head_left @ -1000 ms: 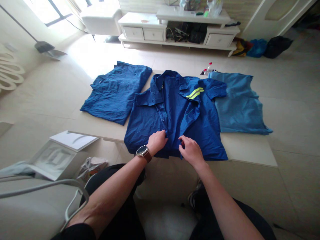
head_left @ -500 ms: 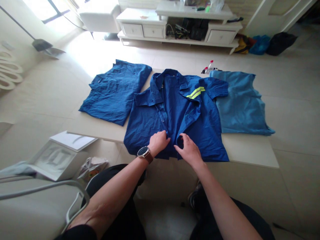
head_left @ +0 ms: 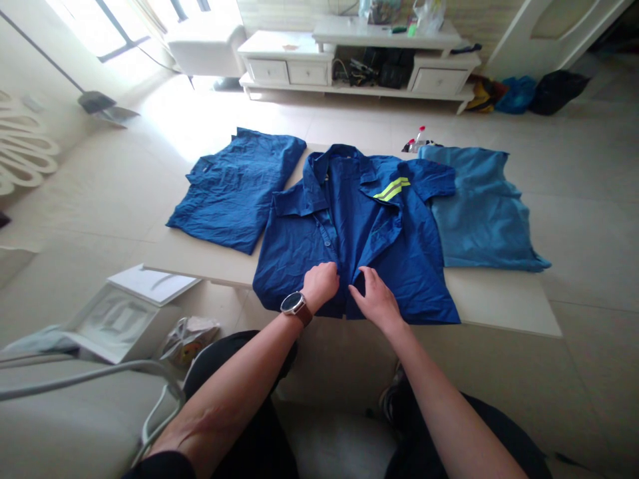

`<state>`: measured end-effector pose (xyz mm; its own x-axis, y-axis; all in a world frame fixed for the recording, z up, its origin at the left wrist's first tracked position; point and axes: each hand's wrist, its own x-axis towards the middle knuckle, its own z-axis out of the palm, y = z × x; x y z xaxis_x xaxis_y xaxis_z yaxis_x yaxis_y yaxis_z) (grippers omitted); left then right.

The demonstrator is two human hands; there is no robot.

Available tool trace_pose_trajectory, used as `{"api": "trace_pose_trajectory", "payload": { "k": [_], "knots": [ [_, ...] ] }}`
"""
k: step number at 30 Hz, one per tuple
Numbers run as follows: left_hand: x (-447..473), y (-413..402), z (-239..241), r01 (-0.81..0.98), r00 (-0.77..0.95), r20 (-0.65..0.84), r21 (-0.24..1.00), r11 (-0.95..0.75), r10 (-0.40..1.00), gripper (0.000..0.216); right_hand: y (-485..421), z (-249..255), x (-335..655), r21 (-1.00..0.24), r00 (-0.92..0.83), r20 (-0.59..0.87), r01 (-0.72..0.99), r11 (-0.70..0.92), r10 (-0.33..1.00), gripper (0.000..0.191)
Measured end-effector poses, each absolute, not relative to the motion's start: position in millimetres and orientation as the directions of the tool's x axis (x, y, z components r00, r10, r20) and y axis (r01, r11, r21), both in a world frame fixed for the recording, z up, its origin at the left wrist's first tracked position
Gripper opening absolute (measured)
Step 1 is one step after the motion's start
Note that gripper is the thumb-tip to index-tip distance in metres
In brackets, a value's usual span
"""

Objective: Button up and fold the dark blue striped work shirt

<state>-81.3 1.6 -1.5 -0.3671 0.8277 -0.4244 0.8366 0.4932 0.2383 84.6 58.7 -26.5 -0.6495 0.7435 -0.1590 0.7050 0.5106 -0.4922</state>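
Observation:
A short-sleeved blue work shirt (head_left: 294,246) lies spread with its front parted and its collar at the far side. A yellow and grey reflective strip (head_left: 392,189) crosses its right-hand chest. My left hand (head_left: 321,286), with a watch (head_left: 292,303) on the wrist, is closed at the lower inner edge of the left-hand front panel; its fingertips are partly hidden. My right hand (head_left: 375,298) touches the opposite front edge, thumb and forefinger apart in a curve with blue cloth behind them.
Folded dark blue clothing (head_left: 234,189) lies left of the shirt, and lighter blue cloth (head_left: 482,213) lies right. All rest on a low pale board (head_left: 504,303). An opened white box (head_left: 124,313) and a plastic bag (head_left: 187,339) are at lower left. Red-capped bottles (head_left: 419,138) stand beyond the board.
The view has shifted slightly, so the room appears a little lower and further right. Both hands stay at the shirt's front edges, and the thumb and forefinger gap of my right hand looks narrower.

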Motion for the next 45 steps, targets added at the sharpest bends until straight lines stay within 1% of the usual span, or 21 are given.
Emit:
{"api": "trace_pose_trajectory", "payload": {
  "k": [4, 11, 15, 18, 22, 26, 34, 45],
  "knots": [
    [-82.3, 6.9, 8.1, 0.819, -0.368, -0.466, 0.247, 0.518, 0.804, 0.027, 59.5, -28.7, 81.1, -0.519, -0.660, -0.135, 0.682, 0.515, 0.739, 0.045],
    [-72.0, 16.5, 13.4, 0.794, -0.360, -0.454, 0.309, 0.523, 0.815, 0.027, 59.0, -31.4, 73.2, -0.520, -0.649, -0.111, 0.683, 0.512, 0.753, 0.036],
    [-71.6, 17.6, 13.2, 0.798, -0.351, -0.465, 0.304, 0.520, 0.812, 0.026, 58.8, -32.3, 74.7, -0.504, -0.656, -0.092, 0.680, 0.533, 0.750, 0.032],
    [-74.4, 15.6, 14.0, 0.810, -0.340, -0.456, 0.302, 0.502, 0.823, 0.024, 60.1, -32.6, 78.2, -0.492, -0.655, -0.108, 0.689, 0.532, 0.748, 0.029],
    [-76.5, 13.9, 15.8, 0.824, -0.330, -0.437, 0.300, 0.481, 0.837, 0.024, 61.4, -32.4, 80.0, -0.517, -0.658, -0.109, 0.678, 0.523, 0.745, 0.025],
    [-77.2, 16.0, 15.7, 0.817, -0.322, -0.451, 0.313, 0.485, 0.833, 0.023, 60.6, -32.6, 78.0, -0.532, -0.665, -0.094, 0.662, 0.527, 0.741, 0.023],
    [-87.3, 9.6, 15.8, 0.815, -0.318, -0.451, 0.319, 0.484, 0.834, 0.020, 60.7, -36.4, 83.7, -0.537, -0.682, -0.078, 0.643, 0.546, 0.727, 0.027],
    [-88.9, 4.4, 15.7, 0.796, -0.339, -0.431, 0.342, 0.499, 0.836, 0.019, 59.2, -41.8, 86.3, -0.462, -0.683, -0.068, 0.668, 0.584, 0.728, 0.038]
  ]
}}
